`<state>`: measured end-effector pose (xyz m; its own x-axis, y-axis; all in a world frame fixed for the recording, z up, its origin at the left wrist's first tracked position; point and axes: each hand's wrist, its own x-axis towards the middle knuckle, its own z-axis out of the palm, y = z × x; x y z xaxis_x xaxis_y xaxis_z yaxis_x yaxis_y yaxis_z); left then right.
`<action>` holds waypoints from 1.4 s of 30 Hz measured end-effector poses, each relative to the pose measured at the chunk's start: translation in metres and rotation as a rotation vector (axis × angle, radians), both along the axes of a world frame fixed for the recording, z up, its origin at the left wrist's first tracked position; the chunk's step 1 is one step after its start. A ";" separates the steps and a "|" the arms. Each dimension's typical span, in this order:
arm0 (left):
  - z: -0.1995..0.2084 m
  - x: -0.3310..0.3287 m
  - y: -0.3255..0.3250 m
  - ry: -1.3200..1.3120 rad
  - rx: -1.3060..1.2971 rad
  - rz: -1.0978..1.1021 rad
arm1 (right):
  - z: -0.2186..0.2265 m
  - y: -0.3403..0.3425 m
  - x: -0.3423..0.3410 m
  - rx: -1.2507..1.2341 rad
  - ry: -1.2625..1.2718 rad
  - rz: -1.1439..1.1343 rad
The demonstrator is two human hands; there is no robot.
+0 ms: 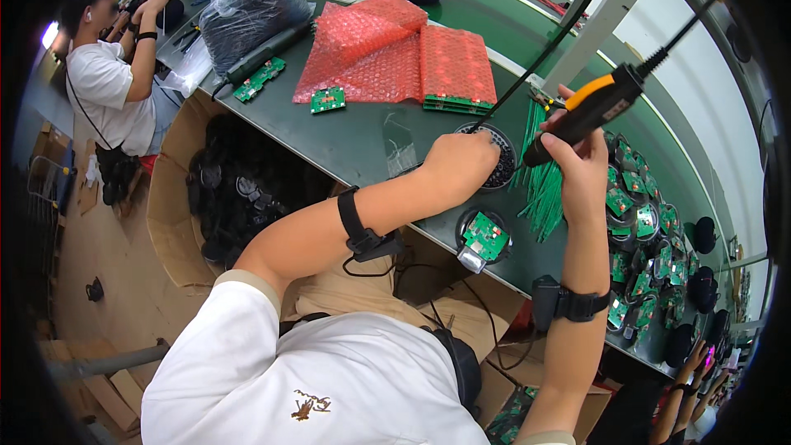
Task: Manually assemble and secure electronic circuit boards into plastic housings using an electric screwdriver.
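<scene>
My right hand (581,166) is wrapped round an electric screwdriver (587,114), black with an orange strip, raised over the bench and tilted. Its cable rises to the upper right. My left hand (463,166) is at a round dark dish (504,166) of small dark parts, probably screws. Its fingers are curled at the dish, and whatever is between them is hidden. Nearer to me, a green circuit board (484,233) lies on a round black housing, with a small silvery block (471,260) at its lower edge. Green cable ties (541,202) lie in a bundle beside the dish.
Many round housings with green boards (647,222) crowd the bench at the right. Red bubble wrap (362,45) and stacked boards (458,105) lie at the back. A carton (177,198) of dark parts stands left below the bench. A co-worker (119,74) is at far left.
</scene>
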<state>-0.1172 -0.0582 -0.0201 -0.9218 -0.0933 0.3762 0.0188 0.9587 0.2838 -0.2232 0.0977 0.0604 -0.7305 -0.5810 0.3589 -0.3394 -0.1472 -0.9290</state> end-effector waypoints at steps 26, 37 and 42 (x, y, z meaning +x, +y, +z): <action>0.005 0.080 0.011 -0.061 1.085 -0.205 | 0.023 0.034 0.058 -0.375 -0.264 0.334; -0.002 0.082 0.025 0.002 1.138 -0.201 | 0.022 0.004 0.090 -0.427 -0.222 0.094; -0.002 0.084 0.024 0.059 1.044 -0.218 | 0.021 -0.006 0.094 -0.468 -0.184 0.077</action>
<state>-0.0330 -0.0337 -0.0223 -0.9404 -0.2307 0.2500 0.2012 0.2156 0.9555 -0.1297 0.0920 0.0817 -0.7675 -0.4435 0.4630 -0.1476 -0.5806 -0.8007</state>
